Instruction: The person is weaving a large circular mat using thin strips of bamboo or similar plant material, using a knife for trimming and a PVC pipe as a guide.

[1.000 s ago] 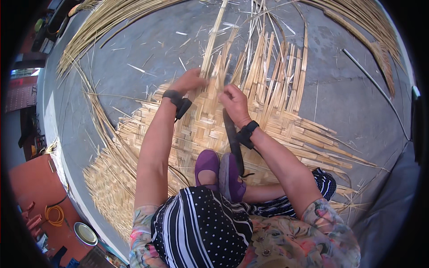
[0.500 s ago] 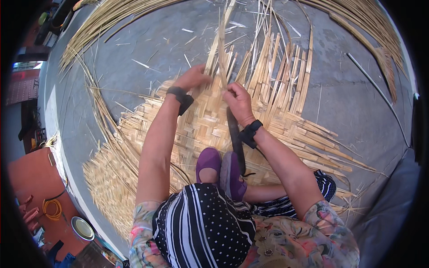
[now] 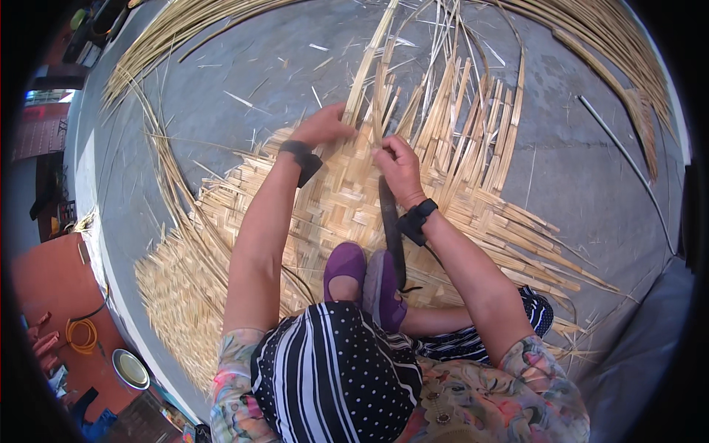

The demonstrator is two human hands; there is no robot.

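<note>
Head view: the right hand point(image 3: 401, 162) is curled, with thumb and forefinger pinched on a brownish strip point(image 3: 379, 92) that stands up from the mat. The left hand point(image 3: 329, 125) has its fingers part bent at the foot of a long pale strip point(image 3: 368, 59); whether it grips it, I cannot tell. The mat point(image 3: 343, 196) lies on the grey floor point(image 3: 221, 74) under and beyond the hands, straw-coloured, closely woven in a stepped pattern, its far and right edges ending in ragged, unwoven splints. A long dark tool point(image 3: 391, 232) lies on it, just below the right hand and beside the purple shoes point(image 3: 345, 266), which rest on the weave. Loose stalks point(image 3: 170, 184) cross its left part. Farther out are pale scraps point(image 3: 247, 103), reed bundles point(image 3: 166, 40) along the upper left, a thin pole point(image 3: 620, 148) at right, and a coiled orange cord point(image 3: 81, 336) at lower left.
</note>
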